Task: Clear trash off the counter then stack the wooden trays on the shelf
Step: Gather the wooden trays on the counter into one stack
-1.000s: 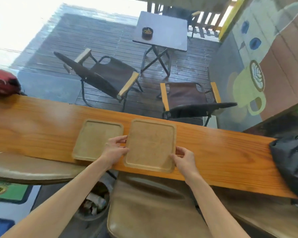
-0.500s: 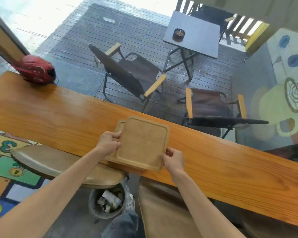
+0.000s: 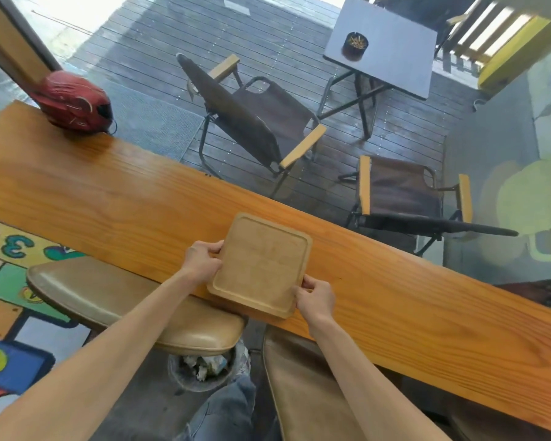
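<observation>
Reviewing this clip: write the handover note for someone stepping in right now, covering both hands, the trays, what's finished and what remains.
Left hand: gripping the left edge of the wooden tray.
Right hand: gripping the tray's near right corner.
Trays: only one tray face shows, at the near edge of the counter; whether a second lies under it cannot be told from this view.
Done: no trash visible on the counter; crumpled paper sits in the bin below. A red helmet remains at the far left end.
Left: carry the trays to the shelf, which is not in view, and stack them.
</observation>
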